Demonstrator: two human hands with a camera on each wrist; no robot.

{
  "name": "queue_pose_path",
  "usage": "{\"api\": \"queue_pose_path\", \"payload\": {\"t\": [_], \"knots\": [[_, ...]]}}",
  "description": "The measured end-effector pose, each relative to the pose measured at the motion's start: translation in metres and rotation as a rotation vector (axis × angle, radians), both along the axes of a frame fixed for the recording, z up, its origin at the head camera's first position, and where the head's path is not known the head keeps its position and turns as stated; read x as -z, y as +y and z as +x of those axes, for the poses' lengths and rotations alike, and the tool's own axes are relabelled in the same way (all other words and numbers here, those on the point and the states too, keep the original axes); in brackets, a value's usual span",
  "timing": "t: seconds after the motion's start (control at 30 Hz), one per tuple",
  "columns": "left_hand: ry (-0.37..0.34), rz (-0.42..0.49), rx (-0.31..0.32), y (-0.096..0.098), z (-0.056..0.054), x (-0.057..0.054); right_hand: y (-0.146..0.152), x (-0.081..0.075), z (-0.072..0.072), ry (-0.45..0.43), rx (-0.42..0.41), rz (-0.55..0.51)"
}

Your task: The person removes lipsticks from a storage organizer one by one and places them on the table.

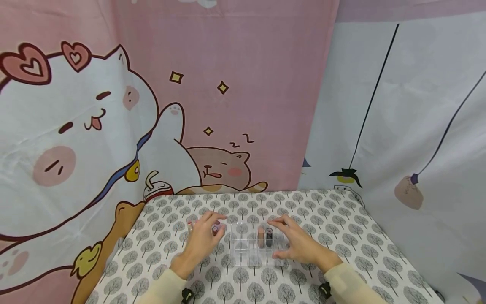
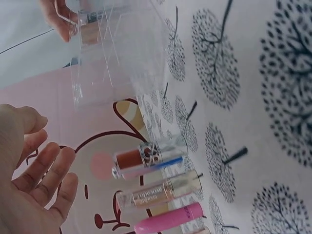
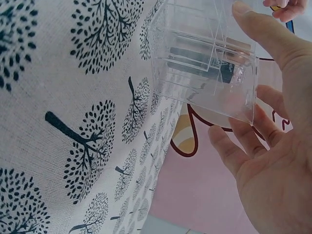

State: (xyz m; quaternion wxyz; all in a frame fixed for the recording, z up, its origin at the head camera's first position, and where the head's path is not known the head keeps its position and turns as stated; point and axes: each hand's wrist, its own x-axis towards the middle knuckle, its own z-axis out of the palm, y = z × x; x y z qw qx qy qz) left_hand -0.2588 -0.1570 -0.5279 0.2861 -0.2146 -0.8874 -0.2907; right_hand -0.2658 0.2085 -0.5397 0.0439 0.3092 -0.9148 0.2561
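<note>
A clear plastic organizer with compartments (image 1: 243, 258) stands on the patterned cloth in front of me. Two cosmetic tubes are upright in it, a peach one (image 1: 260, 237) and a black one (image 1: 269, 238). My right hand (image 1: 300, 245) spans the organizer's right side, thumb near its front and fingertips at its back corner. To the left, my left hand (image 1: 201, 238) hovers with loosely bent fingers, nothing between them. Close by in the left wrist view stand a red-brown lip gloss (image 2: 129, 159), a clear-capped tube with lettering (image 2: 151, 196) and a bright pink tube (image 2: 168, 219).
The table is covered by a white cloth with grey tree prints (image 1: 250, 291). Behind it hangs a pink curtain (image 1: 265, 97) with cartoon animals, and a pale curtain (image 1: 429, 114) hangs at the right.
</note>
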Motion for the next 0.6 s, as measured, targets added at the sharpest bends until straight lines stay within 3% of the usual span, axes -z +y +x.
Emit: {"api": "queue_pose_path", "payload": {"t": [0.3, 0.6], "knots": [[0.018, -0.011, 0.079, 0.022, 0.0, 0.0, 0.0, 0.001, 0.001, 0.002, 0.003, -0.001], [-0.041, -0.035, 0.087, 0.04, 0.003, -0.002, 0.001, -0.001, 0.001, 0.001, -0.002, 0.0]]}}
